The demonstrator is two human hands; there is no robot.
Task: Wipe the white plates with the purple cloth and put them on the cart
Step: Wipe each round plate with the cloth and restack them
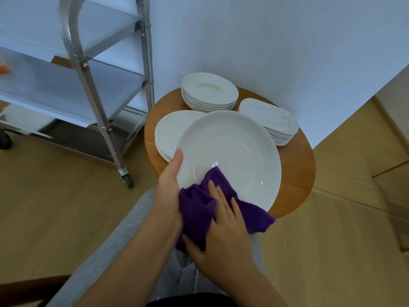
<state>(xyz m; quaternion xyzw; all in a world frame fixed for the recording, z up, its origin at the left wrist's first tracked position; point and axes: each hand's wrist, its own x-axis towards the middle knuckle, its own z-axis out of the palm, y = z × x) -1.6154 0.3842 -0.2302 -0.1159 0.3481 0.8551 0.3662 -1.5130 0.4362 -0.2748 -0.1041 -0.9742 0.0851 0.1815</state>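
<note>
Round wooden table (294, 173) before me: white wall (265, 41) behind it, pale wood floor (55, 207) beneath and to its left and right.

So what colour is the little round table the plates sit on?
Warm orange-brown wood, seen in the head view: the round table.

Single head-worn wide-angle view, looking steeply down, close over round wooden table (296, 173), metal cart (106, 120) at left
</note>
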